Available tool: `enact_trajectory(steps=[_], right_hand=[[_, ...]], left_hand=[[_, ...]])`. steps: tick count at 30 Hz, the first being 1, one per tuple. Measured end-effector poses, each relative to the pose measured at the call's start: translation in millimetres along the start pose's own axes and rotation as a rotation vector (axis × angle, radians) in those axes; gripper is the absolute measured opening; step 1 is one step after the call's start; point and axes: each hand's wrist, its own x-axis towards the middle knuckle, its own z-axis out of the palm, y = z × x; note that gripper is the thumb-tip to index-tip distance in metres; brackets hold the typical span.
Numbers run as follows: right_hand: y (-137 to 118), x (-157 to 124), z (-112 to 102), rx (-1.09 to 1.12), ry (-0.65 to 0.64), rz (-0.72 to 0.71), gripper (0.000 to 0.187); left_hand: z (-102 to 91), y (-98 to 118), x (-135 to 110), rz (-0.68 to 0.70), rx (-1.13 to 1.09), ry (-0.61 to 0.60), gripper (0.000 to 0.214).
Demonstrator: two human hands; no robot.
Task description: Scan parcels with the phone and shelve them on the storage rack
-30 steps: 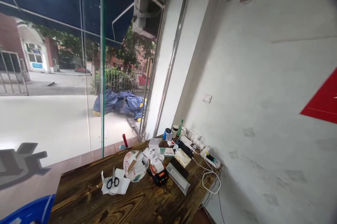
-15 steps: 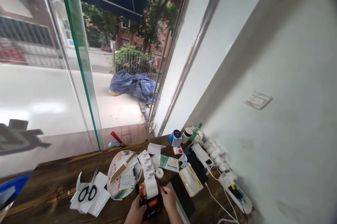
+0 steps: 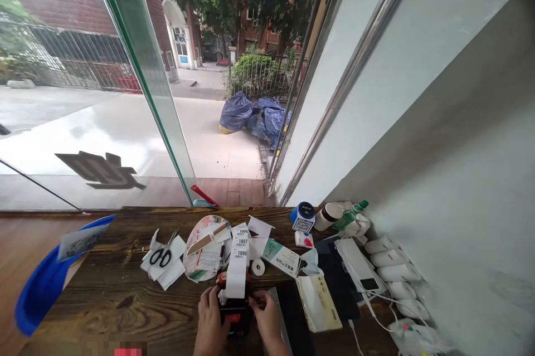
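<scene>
Flanking one label printer [image 3: 234,311] (black): two hands [image 3: 211,317] [image 3: 265,320].

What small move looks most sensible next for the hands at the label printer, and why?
Probably tear off the printed strip. Both the left hand and right hand grip the sides of the small black label printer, and a long label strip with several numbered tags already hangs out of it, lying across the wooden table toward the scissors.
</scene>
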Motion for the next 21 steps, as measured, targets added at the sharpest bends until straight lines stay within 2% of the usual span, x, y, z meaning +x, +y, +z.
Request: enact_trajectory(steps=[3,6,9,14,17,21], right_hand=[[-13.8,-8.2,-6.6,-0.018,-0.018,-0.13,0.003],[-29.6,-8.7,-3.4,-0.022,-0.044,-0.227,0.026],[-42.4,0.7,9.0,-0.003,-0.045,-0.238,0.041],[-51.4,15.5,27.3,0.068,-0.016,-0.178,0.037],[-52.4,16.4,29.5,0.153,-0.084,-0.102,0.021],[-51.3,18.2,28.1,0.238,-0.156,-0.01,0.018]], left_hand=[[1.2,5.7,5.9,-0.09,0.105,0.002,0.061],[-4.0,7.0,18.3,-0.102,0.082,-0.076,0.07],[-9.0,10.3,26.5,-0.086,0.107,-0.141,0.069],[-4.8,20.2,28.2,-0.14,0.122,-0.131,0.042],[-1.8,22.2,28.0,-0.198,0.078,-0.106,0.036],[-2.9,20.3,29.4,-0.237,-0.008,-0.108,0.029]])
